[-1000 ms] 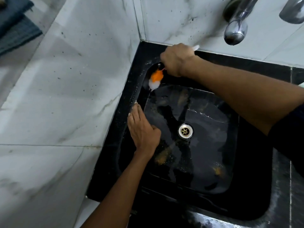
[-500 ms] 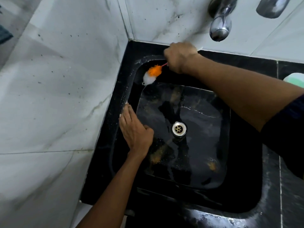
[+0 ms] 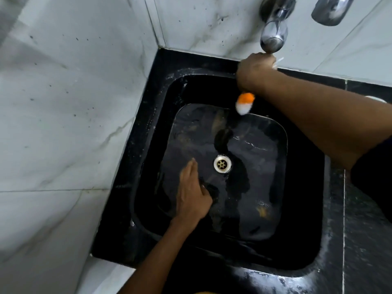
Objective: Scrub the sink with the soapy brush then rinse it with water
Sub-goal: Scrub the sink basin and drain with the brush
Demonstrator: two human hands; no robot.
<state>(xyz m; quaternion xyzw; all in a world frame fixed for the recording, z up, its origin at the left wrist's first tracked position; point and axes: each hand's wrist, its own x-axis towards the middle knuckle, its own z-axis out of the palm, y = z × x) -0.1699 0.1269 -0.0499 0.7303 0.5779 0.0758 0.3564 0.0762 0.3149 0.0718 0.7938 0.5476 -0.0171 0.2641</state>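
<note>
A black square sink (image 3: 303,209) with a wet basin and a metal drain (image 3: 222,164) fills the middle of the head view. My right hand (image 3: 253,70) grips the handle of a small brush, whose orange and white head (image 3: 244,103) touches the sink's back wall. The white handle end pokes out behind my fist. My left hand (image 3: 192,194) lies flat with straight fingers on the basin floor, left of the drain. A chrome tap (image 3: 273,32) hangs just above my right hand.
White marble tiles (image 3: 74,102) line the wall on the left and at the back. A second chrome fitting (image 3: 331,9) sits at the top right. A black speckled counter (image 3: 364,240) runs along the right of the sink.
My right hand has swept the brush from the back left corner rightward along the back wall. My left hand has slid from the left wall onto the basin floor, nearer the drain.
</note>
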